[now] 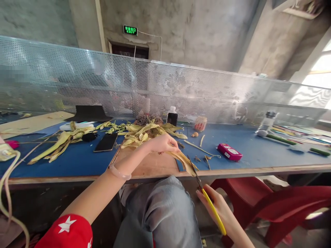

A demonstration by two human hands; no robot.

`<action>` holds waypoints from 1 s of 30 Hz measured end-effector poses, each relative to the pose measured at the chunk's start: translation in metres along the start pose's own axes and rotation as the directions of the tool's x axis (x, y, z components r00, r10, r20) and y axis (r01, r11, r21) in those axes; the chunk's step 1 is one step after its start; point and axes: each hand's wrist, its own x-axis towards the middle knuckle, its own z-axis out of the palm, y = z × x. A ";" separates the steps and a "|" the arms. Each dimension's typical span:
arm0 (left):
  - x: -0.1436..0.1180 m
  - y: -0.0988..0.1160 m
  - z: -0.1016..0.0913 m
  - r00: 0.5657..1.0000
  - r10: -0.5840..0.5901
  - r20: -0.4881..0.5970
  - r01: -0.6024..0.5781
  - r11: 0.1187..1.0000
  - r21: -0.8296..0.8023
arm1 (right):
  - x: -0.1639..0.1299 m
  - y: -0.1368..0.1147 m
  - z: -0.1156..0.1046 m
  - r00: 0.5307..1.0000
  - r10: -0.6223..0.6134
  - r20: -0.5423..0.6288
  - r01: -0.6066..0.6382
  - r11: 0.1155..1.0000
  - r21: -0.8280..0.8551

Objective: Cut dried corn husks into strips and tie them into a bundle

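Observation:
My left hand (164, 143) pinches one end of a long dried yellowish leaf (184, 160) above a brown board (147, 162). The leaf's free end slants down to the right past the table's front edge. Lower right, my right hand (214, 202) is closed round yellow-handled scissors (212, 210). Their dark blades point up and meet the lower end of the leaf; I cannot tell whether they have cut into it. A heap of dried leaves (144, 132) lies just beyond my left hand.
More dried leaves (64, 137) and a black phone (106, 142) are to the left. A dark bottle (172, 117), a jar (200, 123), a pink box (229, 152) and a clear bottle (267, 121) stand rightward. A perforated metal screen (207, 93) closes the back; a red chair (261, 199) is at right.

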 end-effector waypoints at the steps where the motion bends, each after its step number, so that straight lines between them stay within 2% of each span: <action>1: 0.000 0.000 0.001 1.000 -0.004 0.003 0.004 1.000 0.001 | 0.000 0.000 0.001 1.000 0.005 0.007 -0.005 1.000 0.007; 15: -0.002 0.004 -0.007 0.999 -0.033 -0.005 0.033 0.999 -0.004 | 0.004 -0.014 0.003 1.000 0.005 -0.022 -0.004 0.998 0.060; 20: -0.003 0.019 -0.029 1.000 -0.022 -0.005 0.022 0.998 0.054 | 0.019 -0.037 -0.007 0.996 -0.091 -0.010 0.091 0.992 0.082; 25: -0.006 0.033 -0.058 0.995 -0.030 -0.093 0.037 0.997 0.067 | 0.038 -0.070 -0.022 0.989 -0.141 -0.046 0.142 0.990 0.010; 30: -0.012 0.033 -0.068 0.991 -0.011 -0.130 0.021 0.997 0.078 | 0.050 -0.085 -0.023 0.989 -0.147 -0.004 0.147 0.988 0.052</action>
